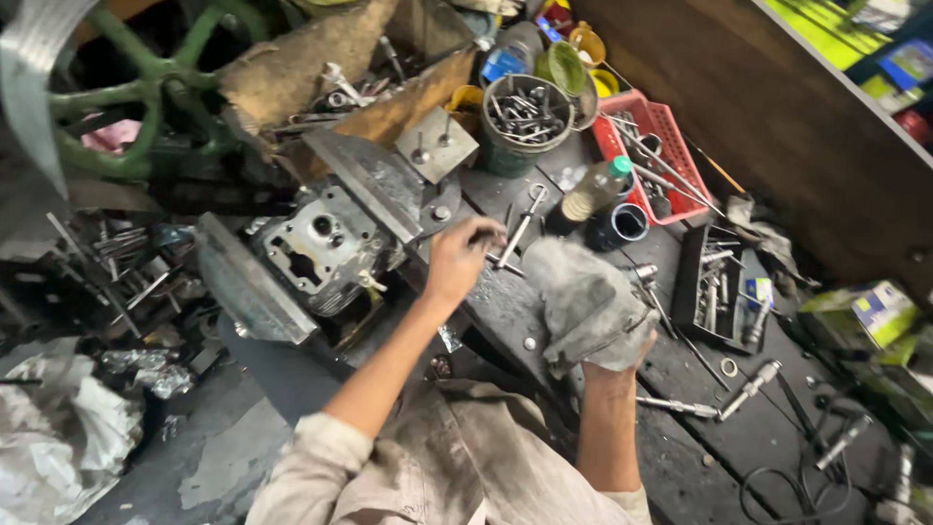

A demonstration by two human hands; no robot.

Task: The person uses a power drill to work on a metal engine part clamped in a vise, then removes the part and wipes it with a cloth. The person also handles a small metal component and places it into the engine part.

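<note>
The left hand (455,259) pinches a small metal part (498,240) at its fingertips, at two o'clock from the palm. The right hand (612,340) grips a grey rag (583,297), bunched at eleven o'clock above it.

A mechanic's workshop is shown: a grimy table (739,457) is strewn with loose tools, a metal engine part (326,248) is clamped in a vise (369,180), and a tin of bolts (527,122) is kept beside a red tray (671,131).
</note>
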